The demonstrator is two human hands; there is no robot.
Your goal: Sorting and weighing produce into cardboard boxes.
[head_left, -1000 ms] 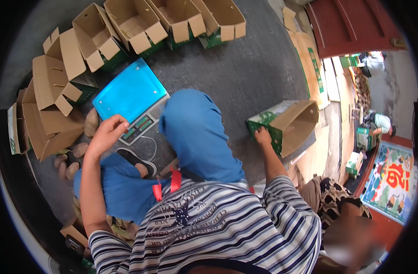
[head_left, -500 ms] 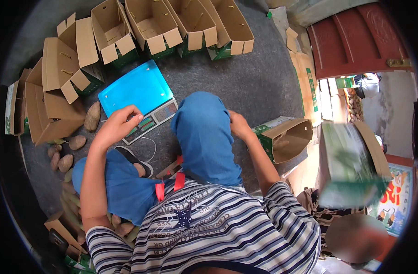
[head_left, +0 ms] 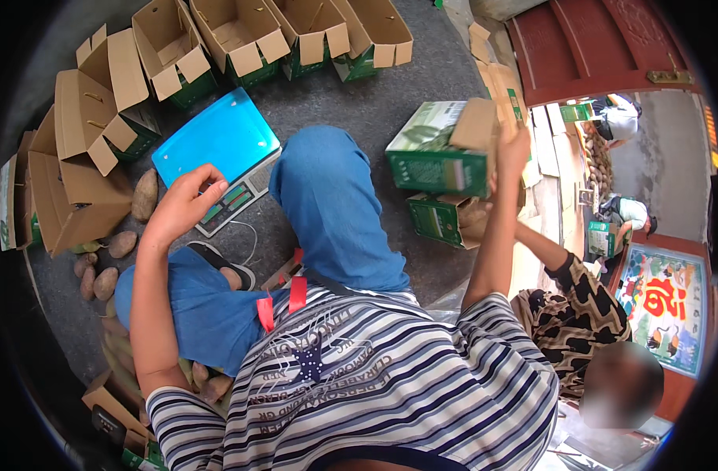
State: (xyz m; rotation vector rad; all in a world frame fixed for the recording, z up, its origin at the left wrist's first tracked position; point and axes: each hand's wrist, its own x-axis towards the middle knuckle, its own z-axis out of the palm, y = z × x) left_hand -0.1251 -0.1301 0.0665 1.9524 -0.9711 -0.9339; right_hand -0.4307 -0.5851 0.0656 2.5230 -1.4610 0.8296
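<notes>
My left hand [head_left: 192, 202], fingers loosely bent and thumb apart, holds nothing over the near corner of a digital scale with a blue plate [head_left: 222, 137]. To the right, my right hand [head_left: 513, 151] grips the open-flap end of a green-and-white cardboard box [head_left: 437, 169]; some of its fingers are hidden. That box is tilted above a second green carton [head_left: 437, 220], which lies on its side. A co-worker's forearm [head_left: 541, 245] reaches in behind my right forearm; their hand is mostly hidden.
Open brown-and-green cartons [head_left: 241, 39] curve along the far and left sides. Several brown tubers [head_left: 145, 195] lie left of the scale, and more are beside my bent leg. A white cable [head_left: 253, 239] loops near my shoe. Other people [head_left: 630, 210] handle boxes beyond the red door [head_left: 594, 47].
The box came in from the right, from beside the co-worker, to above the floor carton. My right hand left my knee and took hold of it. My left hand stayed by the scale.
</notes>
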